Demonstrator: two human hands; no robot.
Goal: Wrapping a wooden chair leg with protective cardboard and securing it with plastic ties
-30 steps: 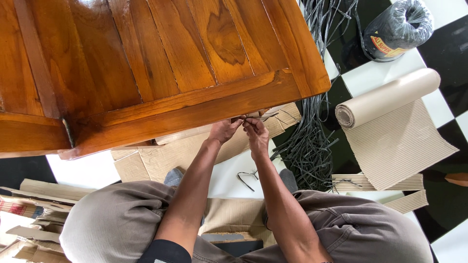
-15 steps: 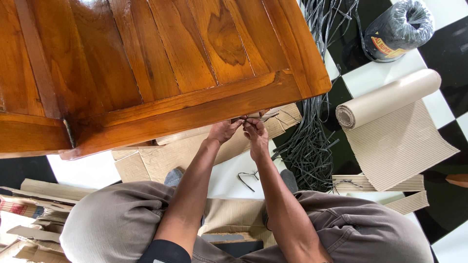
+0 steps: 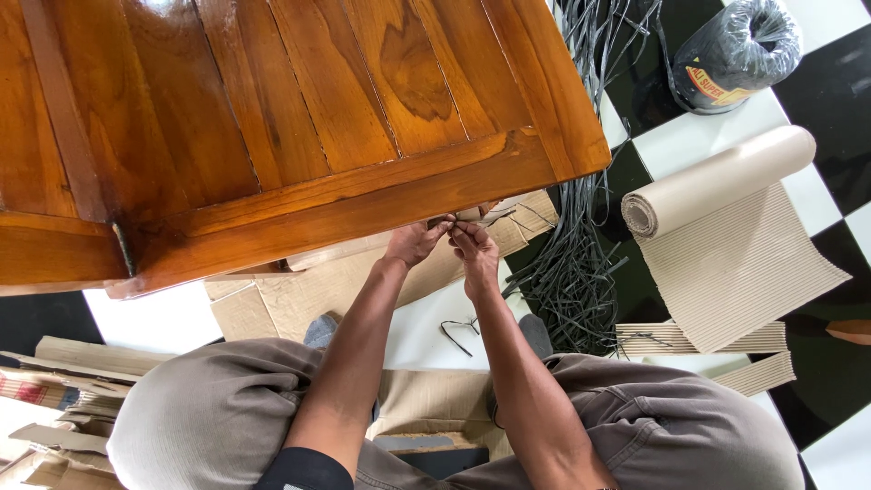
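A glossy brown wooden table top point(image 3: 272, 118) fills the upper left of the view. Just under its near edge my left hand point(image 3: 413, 243) and my right hand point(image 3: 475, 251) meet, fingertips together. Both pinch a thin dark strap point(image 3: 451, 220) that runs around a cardboard-wrapped part point(image 3: 490, 214) beneath the table. The table edge hides where the strap goes. My knees in grey trousers point(image 3: 218, 413) frame the lower view.
Flat cardboard sheets point(image 3: 299, 290) lie on the black-and-white tiled floor point(image 3: 699, 136). A heap of dark plastic straps point(image 3: 572, 272) runs along the right of the table. A roll of corrugated cardboard point(image 3: 717, 181) and a black wrapped spool point(image 3: 739, 50) lie at right.
Both hands stay at the same spot under the table edge, with only small finger movements on the strap. The view has shifted slightly.
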